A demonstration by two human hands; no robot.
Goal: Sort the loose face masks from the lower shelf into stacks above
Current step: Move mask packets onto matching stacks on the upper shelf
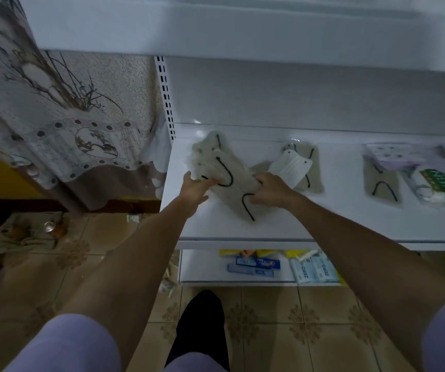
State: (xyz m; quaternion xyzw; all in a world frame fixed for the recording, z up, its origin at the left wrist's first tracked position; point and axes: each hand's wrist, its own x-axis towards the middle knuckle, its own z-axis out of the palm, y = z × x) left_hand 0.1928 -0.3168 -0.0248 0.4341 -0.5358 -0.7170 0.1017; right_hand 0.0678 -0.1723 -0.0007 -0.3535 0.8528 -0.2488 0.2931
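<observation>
A stack of packaged beige face masks with black ear loops [216, 162] lies on the white shelf [336, 226] at its left end. My left hand [193, 187] grips the stack's left edge. My right hand [269, 190] grips the lower right part of the same stack. Just right of my right hand lies a white mask [289, 165] on top of another beige mask [310, 178]. Further right are one more beige mask [382, 186], a lilac patterned pack [395, 157] and a pack with a green label [436, 186].
An upper shelf [216, 28] overhangs the work area. The shelf below holds blue boxes [256, 265] and ZERO packs [315, 269]. A patterned curtain [68, 116] hangs to the left. Clutter [36, 229] lies on the tiled floor.
</observation>
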